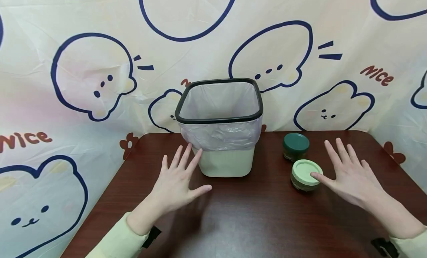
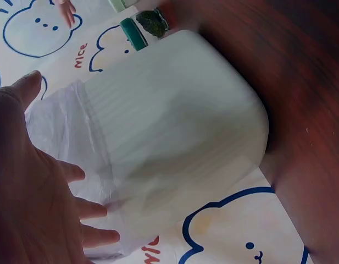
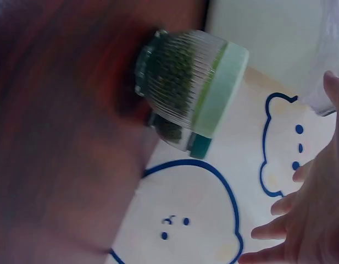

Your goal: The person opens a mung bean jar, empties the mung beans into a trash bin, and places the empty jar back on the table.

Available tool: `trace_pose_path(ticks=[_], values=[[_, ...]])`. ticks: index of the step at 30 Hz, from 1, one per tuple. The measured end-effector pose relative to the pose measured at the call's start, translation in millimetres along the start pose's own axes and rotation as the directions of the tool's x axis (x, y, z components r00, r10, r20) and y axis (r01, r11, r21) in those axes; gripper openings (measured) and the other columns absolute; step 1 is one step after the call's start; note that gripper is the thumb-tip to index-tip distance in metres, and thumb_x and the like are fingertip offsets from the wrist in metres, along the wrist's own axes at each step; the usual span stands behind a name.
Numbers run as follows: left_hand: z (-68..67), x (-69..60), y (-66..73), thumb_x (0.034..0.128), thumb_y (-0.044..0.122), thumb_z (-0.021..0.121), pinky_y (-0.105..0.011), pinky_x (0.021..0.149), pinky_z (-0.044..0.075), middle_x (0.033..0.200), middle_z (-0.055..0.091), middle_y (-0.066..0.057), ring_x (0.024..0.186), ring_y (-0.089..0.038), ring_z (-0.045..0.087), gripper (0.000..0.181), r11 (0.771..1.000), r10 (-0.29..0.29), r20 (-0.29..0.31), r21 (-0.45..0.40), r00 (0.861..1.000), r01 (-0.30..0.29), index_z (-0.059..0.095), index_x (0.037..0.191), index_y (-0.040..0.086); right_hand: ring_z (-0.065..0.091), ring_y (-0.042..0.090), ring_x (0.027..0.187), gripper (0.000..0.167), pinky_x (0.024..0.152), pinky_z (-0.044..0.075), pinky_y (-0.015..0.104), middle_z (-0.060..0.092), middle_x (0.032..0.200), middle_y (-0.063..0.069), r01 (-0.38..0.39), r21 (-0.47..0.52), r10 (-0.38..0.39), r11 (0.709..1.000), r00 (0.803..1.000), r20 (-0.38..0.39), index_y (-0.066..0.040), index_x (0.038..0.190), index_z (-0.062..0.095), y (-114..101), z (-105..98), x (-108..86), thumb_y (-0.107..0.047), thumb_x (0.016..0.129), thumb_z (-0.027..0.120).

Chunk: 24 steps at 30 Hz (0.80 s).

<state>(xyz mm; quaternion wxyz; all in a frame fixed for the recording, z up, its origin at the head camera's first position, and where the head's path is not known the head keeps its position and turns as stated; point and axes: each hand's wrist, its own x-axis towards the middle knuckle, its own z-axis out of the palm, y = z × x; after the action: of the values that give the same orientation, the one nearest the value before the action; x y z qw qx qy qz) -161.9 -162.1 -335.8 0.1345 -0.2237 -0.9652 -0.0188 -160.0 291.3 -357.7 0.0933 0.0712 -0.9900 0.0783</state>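
Note:
My left hand (image 1: 175, 182) is spread above the table, left of a pale bin (image 1: 228, 163) with a plastic liner (image 1: 223, 134) folded under its black rim. Its fingers are straight and hold nothing; in the left wrist view the hand (image 2: 37, 192) is beside the liner (image 2: 76, 143). Spread over the table's right side, my right hand (image 1: 355, 180) is empty, its thumb overlapping the edge of a light green lid (image 1: 305, 171) in the head view. That lid tops a ribbed glass jar (image 3: 177, 77) with dark green contents. Behind it stands a jar with a dark green lid (image 1: 296, 142).
The dark brown table (image 1: 233, 221) reaches back to a cloth (image 1: 200, 61) printed with blue-outlined cartoon faces, which also runs down both sides. The bin stands near the table's back edge, with both jars to its right.

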Motion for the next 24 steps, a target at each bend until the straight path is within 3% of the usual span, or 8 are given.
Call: trace_pose_path(ticks=[13, 24], values=[[4.2, -0.9, 9.1, 0.0821, 0.079, 0.045, -0.07, 0.103, 0.018, 0.16, 0.016, -0.014, 0.146, -0.035, 0.01, 0.097, 1.0, 0.019, -0.021, -0.005, 1.0, -0.019, 0.022, 0.156, 0.022, 0.014, 0.059, 0.134, 0.103, 0.089, 0.023, 0.078, 0.005, 0.155, 0.033, -0.015, 0.122, 0.011, 0.992, 1.0, 0.029, -0.004, 0.155, 0.0, 5, 23, -4.8, -0.062, 0.09, 0.054], [5.7, -3.4, 23.7, 0.0821, 0.08, 0.043, -0.07, 0.103, 0.02, 0.16, 0.015, -0.013, 0.145, -0.036, 0.014, 0.096, 0.995, 0.096, -0.05, -0.002, 0.994, -0.096, 0.026, 0.155, 0.021, 0.012, 0.059, 0.134, 0.105, 0.089, 0.025, 0.078, 0.003, 0.153, 0.035, -0.052, 0.181, 0.041, 0.982, 0.997, 0.064, 0.0, 0.154, -0.002, 5, 32, -8.8, -0.062, 0.09, 0.054]])
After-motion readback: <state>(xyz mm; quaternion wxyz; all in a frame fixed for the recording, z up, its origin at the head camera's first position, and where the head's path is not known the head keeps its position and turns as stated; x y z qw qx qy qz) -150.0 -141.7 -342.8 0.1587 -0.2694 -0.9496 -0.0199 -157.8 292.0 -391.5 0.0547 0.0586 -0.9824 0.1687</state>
